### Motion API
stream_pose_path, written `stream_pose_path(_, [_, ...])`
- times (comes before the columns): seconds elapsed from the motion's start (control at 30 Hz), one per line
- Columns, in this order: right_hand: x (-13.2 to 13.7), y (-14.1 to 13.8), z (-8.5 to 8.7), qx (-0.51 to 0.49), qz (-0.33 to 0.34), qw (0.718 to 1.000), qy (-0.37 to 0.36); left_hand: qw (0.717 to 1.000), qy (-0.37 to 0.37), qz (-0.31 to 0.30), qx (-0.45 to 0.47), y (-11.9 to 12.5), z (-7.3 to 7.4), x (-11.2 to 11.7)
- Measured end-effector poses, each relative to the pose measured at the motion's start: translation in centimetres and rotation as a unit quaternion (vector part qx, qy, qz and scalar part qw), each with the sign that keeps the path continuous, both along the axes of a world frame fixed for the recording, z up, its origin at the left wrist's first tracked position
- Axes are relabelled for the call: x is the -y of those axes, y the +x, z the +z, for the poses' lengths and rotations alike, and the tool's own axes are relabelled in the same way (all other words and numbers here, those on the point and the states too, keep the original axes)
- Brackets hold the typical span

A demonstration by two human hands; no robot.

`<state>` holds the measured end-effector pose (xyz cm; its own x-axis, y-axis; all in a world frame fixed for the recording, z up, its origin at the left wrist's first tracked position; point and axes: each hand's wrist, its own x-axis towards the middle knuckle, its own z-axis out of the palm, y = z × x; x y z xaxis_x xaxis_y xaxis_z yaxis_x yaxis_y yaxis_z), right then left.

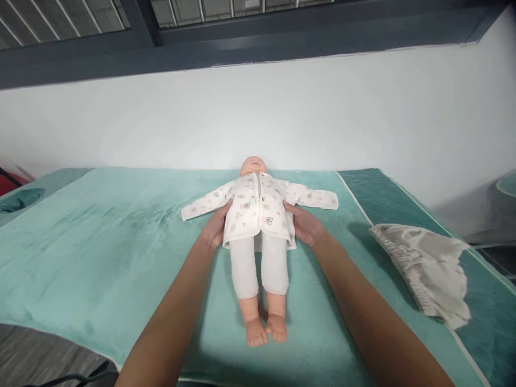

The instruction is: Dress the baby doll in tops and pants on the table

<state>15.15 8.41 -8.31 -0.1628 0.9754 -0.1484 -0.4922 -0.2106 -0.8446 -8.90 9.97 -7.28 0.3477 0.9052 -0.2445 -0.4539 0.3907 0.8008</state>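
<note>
A baby doll (pixel 255 165) lies on its back, head toward the wall and bare feet toward me. It wears a white printed jacket (pixel 242 207), with both sleeves spread out to the sides, over white fabric legs. My left hand (pixel 219 224) grips the left side of its torso at the jacket, thumb on top and fingers partly hidden beneath. On the opposite side my right hand (pixel 307 223) holds the torso the same way. The jacket's front edges meet near the middle, with a narrow gap at the chest.
A green plush cover (pixel 113 242) lies under the doll, with a darker green band at the right. On that side rests a pale diaper (pixel 427 269). Behind stands a white wall (pixel 258 107) below a dark window frame (pixel 306 37) with bars.
</note>
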Motion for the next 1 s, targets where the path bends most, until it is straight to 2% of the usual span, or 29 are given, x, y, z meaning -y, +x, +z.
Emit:
stream_pose_path(0.23, [0.2, 0.4, 0.1, 0.073, -0.074, 0.994, 0.026, 1.000, 0.003, -0.003, 0.024, 0.7, -0.4, -1.3])
stream_pose_path(0.43, [0.1, 0.4, -0.1, 0.088, -0.067, 0.993, 0.035, 1.000, 0.006, 0.006, 0.022, 0.6, -0.6, -1.4])
stream_pose_path(0.67, [-0.2, 0.5, -0.2, -0.032, -0.082, 0.996, -0.003, 0.999, -0.004, 0.014, 0.046, 0.7, -0.4, -1.5])
stream_pose_path(0.83, [-0.7, 1.0, -0.1, -0.113, -0.020, 0.993, -0.031, 0.998, -0.011, 0.017, 0.066, 0.8, 0.0, -0.9])
stream_pose_path(0.9, [-1.2, 1.7, -0.1, -0.139, -0.044, 0.989, -0.034, 0.997, -0.019, 0.015, 0.077, 0.8, 0.2, -0.7])
stream_pose_path(1.0, [-1.8, 2.9, -0.5, -0.176, -0.124, 0.976, -0.038, 0.994, -0.024, 0.037, 0.095, 0.5, 0.0, -0.7])
